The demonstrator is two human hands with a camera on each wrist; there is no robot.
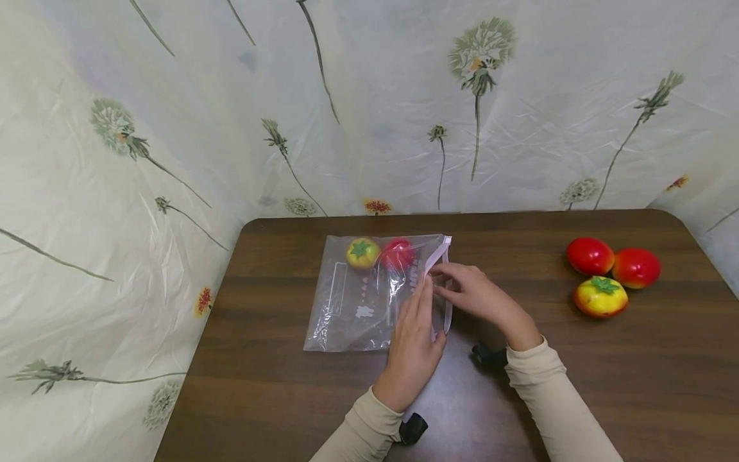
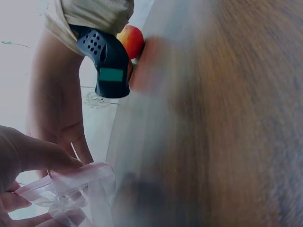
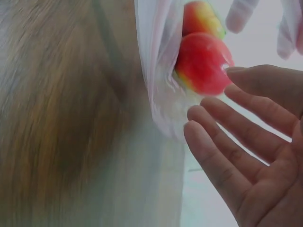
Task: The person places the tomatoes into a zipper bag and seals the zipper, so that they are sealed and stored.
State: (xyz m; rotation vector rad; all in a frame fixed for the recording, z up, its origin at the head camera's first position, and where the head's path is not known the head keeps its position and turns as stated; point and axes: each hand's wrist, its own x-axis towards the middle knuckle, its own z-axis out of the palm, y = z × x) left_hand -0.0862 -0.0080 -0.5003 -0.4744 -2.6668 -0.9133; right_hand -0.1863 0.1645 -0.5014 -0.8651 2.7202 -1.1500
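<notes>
A clear zip bag (image 1: 340, 321) lies flat on the brown table, its mouth and pale zip strip (image 1: 437, 253) facing right. Inside are a yellow fruit with a green leafy top (image 1: 362, 253) and a red fruit (image 1: 398, 254), side by side at the far edge. My left hand (image 1: 412, 337) rests on the bag beside the mouth, fingers straight, thumb apart at the near corner. At the mouth, the right hand's (image 1: 482, 295) fingertips meet the strip. The right wrist view shows that palm empty, its fingers (image 3: 241, 137) extended beside the red fruit (image 3: 204, 64).
On the table's right side two red fruits (image 1: 590, 256) and a yellow-red fruit with a green top (image 1: 600, 298) sit close together. A flower-printed sheet (image 1: 369, 96) hangs behind and left of the table (image 1: 260, 398). Dark cameras (image 1: 412, 428) are strapped at the wrists.
</notes>
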